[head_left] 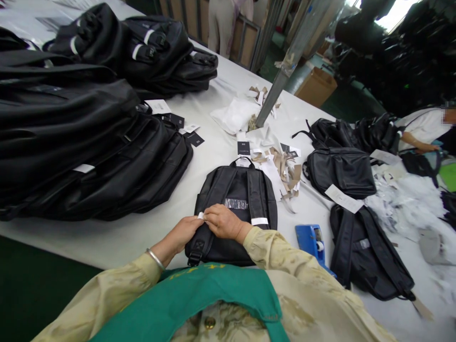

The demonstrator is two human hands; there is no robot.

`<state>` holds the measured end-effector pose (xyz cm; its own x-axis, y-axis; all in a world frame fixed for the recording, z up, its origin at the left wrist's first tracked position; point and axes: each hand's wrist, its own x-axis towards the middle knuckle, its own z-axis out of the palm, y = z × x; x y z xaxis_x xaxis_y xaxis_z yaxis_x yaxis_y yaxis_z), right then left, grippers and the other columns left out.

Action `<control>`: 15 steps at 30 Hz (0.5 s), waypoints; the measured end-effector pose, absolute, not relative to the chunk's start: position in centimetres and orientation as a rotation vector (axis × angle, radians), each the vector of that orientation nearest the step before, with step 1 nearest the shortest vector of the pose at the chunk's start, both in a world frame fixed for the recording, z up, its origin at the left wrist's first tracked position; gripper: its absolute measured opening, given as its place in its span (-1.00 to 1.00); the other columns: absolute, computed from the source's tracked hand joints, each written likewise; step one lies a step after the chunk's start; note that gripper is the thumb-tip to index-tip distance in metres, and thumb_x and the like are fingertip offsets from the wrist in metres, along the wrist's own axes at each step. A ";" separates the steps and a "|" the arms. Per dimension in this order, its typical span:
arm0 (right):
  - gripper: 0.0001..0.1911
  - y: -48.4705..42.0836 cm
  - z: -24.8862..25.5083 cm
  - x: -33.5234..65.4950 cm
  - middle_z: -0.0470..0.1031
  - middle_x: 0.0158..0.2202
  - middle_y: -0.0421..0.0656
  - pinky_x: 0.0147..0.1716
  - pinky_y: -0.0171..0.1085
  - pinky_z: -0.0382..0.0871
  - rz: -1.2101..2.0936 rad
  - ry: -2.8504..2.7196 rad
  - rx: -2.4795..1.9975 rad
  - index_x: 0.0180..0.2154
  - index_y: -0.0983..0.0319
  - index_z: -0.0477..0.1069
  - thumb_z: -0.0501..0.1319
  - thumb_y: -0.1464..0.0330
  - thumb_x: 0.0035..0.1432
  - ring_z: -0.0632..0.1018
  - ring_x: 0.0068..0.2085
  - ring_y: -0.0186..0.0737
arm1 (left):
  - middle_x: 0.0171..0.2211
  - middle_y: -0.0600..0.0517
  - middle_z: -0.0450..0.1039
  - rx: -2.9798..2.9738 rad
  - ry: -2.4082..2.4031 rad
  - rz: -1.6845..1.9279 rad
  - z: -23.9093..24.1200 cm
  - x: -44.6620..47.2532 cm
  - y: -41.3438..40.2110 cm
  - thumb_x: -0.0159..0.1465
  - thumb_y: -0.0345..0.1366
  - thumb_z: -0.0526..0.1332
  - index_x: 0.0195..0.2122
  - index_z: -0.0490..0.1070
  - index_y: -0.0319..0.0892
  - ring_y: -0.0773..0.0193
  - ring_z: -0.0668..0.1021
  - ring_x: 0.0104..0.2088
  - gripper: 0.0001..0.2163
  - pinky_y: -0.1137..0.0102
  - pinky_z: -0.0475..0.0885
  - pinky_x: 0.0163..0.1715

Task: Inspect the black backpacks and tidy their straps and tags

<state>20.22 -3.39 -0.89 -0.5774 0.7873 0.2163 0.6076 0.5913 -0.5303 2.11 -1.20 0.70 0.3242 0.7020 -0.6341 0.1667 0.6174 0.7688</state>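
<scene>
A black backpack [238, 199] lies straps-up on the white table [121, 237] right in front of me. Both hands meet on its left shoulder strap. My left hand [185, 230] pinches a small white strip [201, 215] wrapped on that strap, fingers closed. My right hand [223, 221] presses closed fingers on the same strip from the right. A matching white strip [259, 221] sits on the right strap. A black hang tag [244, 148] lies at the bag's top handle.
Tall piles of black backpacks [78, 128] fill the left. More bags [342, 171] lie at right beside a blue tape dispenser [311, 240], paper scraps [285, 173] and a metal pole [281, 80]. Another person's arm [416, 140] reaches in far right.
</scene>
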 end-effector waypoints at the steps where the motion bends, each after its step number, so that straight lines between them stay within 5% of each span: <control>1: -0.80 -3.9 -1.0 20.1 0.50 -0.01 0.08 0.07 -0.09 0.33 0.591 -2.315 -1.140 -0.09 0.28 0.47 0.14 0.37 0.32 0.46 0.01 -0.08 | -0.47 -0.03 0.56 0.827 1.196 0.428 0.8 2.1 -1.2 -0.10 -0.14 0.34 -0.46 0.54 -0.25 0.15 0.51 -0.40 -0.73 0.34 0.38 -0.37; 8: -0.83 -4.8 -1.6 18.8 0.52 -0.07 0.00 0.09 -0.12 0.34 0.791 -1.842 -1.489 -0.13 0.25 0.47 0.26 0.39 0.21 0.50 0.01 -0.13 | -0.47 -0.06 0.56 0.876 1.257 0.429 0.6 2.8 -1.1 -0.10 0.04 0.41 -0.47 0.53 -0.27 0.13 0.53 -0.37 -0.59 0.32 0.40 -0.34; 15: -0.79 -2.7 -1.5 19.7 0.50 0.00 0.00 0.14 -0.12 0.28 0.861 -2.007 -1.323 -0.10 0.26 0.49 0.30 0.41 0.20 0.46 0.09 -0.14 | -0.47 -0.04 0.56 0.958 1.235 0.365 -0.2 2.1 -0.8 -0.08 0.09 0.41 -0.44 0.53 -0.29 0.17 0.51 -0.41 -0.54 0.35 0.39 -0.38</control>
<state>19.67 -2.72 -1.51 -0.3399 0.9333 0.1160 0.5591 0.2998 -0.7730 2.12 -0.76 -0.23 0.3342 0.7021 -0.6288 0.2481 0.5781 0.7774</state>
